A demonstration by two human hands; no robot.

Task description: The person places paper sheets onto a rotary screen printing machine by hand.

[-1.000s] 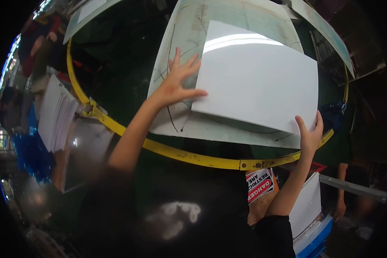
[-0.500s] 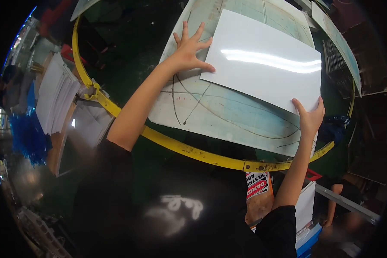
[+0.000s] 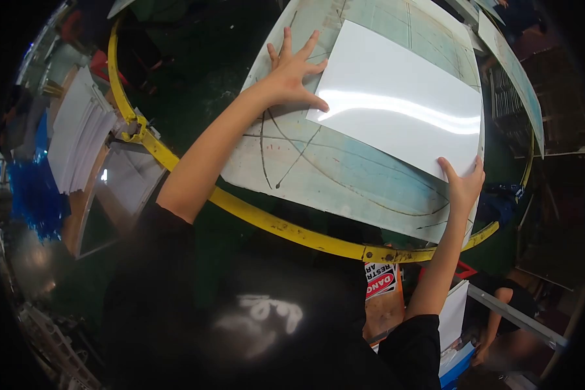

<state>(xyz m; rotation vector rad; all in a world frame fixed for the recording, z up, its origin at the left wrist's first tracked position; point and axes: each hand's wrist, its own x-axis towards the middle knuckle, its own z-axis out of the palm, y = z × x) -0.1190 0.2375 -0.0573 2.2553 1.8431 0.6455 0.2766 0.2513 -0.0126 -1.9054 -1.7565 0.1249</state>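
Observation:
A glossy white sheet [image 3: 396, 71], crossed by a bright band of reflected light, lies at a slant on a pale, stained board [image 3: 292, 169] marked with dark curved lines. At the sheet's left edge is my left hand [image 3: 292, 75], fingers spread wide and the thumb tip touching the sheet's near-left corner. My right hand [image 3: 463, 185] grips the near-right corner, thumb on the near edge and fingers along the right edge. Their undersides are hidden.
A yellow curved rail [image 3: 286, 229] runs between me and the board. Stacked white sheets [image 3: 78, 136] and blue plastic strips [image 3: 36, 205] are at left. A danger sign [image 3: 379, 283] sits below the rail. Another person's arm [image 3: 491, 328] shows at lower right; a second board [image 3: 510, 71] stands upper right.
The white sheet has turned slightly on the board, its right end coming a little nearer to me. Both hands stay at its edges, and the light band has shifted across it.

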